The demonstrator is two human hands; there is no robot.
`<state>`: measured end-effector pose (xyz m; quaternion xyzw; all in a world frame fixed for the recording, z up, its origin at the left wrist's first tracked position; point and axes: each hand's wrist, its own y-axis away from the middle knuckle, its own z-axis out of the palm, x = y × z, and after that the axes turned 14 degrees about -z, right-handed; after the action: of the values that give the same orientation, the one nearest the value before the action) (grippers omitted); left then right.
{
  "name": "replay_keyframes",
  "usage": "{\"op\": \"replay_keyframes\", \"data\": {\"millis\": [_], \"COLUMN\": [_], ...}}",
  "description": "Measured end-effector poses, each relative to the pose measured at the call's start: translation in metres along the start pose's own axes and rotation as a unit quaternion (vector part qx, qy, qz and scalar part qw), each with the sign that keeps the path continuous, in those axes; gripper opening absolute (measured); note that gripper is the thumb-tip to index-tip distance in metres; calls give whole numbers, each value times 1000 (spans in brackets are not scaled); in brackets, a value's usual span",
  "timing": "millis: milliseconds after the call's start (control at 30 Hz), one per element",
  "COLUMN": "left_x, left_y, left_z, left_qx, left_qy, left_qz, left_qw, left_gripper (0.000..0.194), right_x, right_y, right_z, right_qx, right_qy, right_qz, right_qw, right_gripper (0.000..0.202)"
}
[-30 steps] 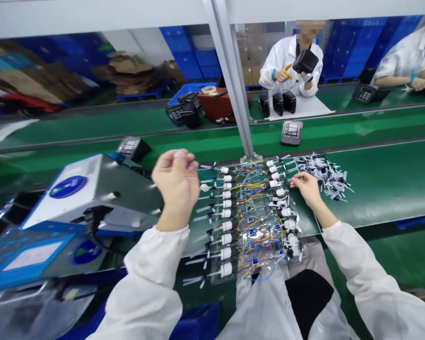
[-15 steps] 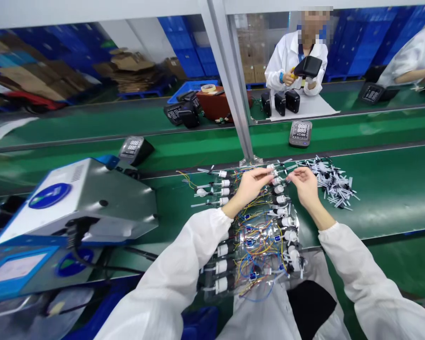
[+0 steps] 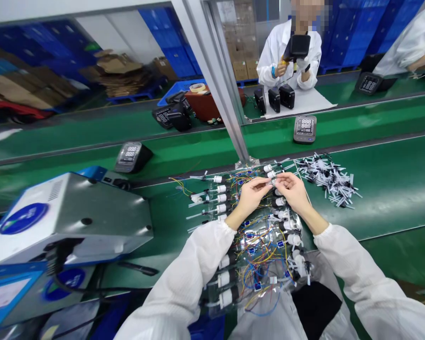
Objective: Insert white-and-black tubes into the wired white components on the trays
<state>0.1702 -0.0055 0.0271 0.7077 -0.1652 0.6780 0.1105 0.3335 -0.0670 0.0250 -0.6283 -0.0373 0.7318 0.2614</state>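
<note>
My left hand (image 3: 254, 195) is closed in a pinch at the right-hand row of small white-and-black cylindrical motors, its fingertips on a white-capped motor (image 3: 271, 174). My right hand (image 3: 293, 191) meets it there, thumb and forefinger pressed together; the fingers hide whatever small piece lies between them. Two rows of these motors, joined by coloured wires (image 3: 265, 245), lie on a clear plastic sheet or tray (image 3: 246, 309). Thin white tubes (image 3: 198, 194) stick out from several motors. Right of my right hand is a pile of short white tubes with black parts (image 3: 327, 179).
A grey-and-blue machine (image 3: 102, 212) with a black cable stands at the left. A metal post (image 3: 230, 113) rises just behind the work. Display units (image 3: 304, 129) sit on the green belt beyond. Across it, a co-worker (image 3: 290, 56) in white holds a black device.
My right hand has moved left, and its fingertips now meet those of my left hand. The view has shifted slightly. The co-worker has raised and turned the black device.
</note>
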Motion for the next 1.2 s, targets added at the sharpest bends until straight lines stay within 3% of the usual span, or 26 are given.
{"op": "replay_keyframes", "data": {"millis": [533, 933, 1200], "left_x": [-3, 7, 5], "left_y": [1, 4, 7], "left_z": [-2, -7, -7], "left_qx": [-7, -31, -4], "left_qy": [-35, -169, -188], "left_qz": [16, 133, 157], "left_qw": [999, 976, 970], "left_gripper": [22, 16, 18], "right_x": [1, 1, -1], "right_y": [1, 4, 3], "right_z": [-1, -3, -4], "right_qx": [5, -15, -44], "right_qy": [14, 22, 45], "right_qz": [11, 13, -5], "right_qw": [1000, 1000, 998], "right_gripper": [33, 30, 21]}}
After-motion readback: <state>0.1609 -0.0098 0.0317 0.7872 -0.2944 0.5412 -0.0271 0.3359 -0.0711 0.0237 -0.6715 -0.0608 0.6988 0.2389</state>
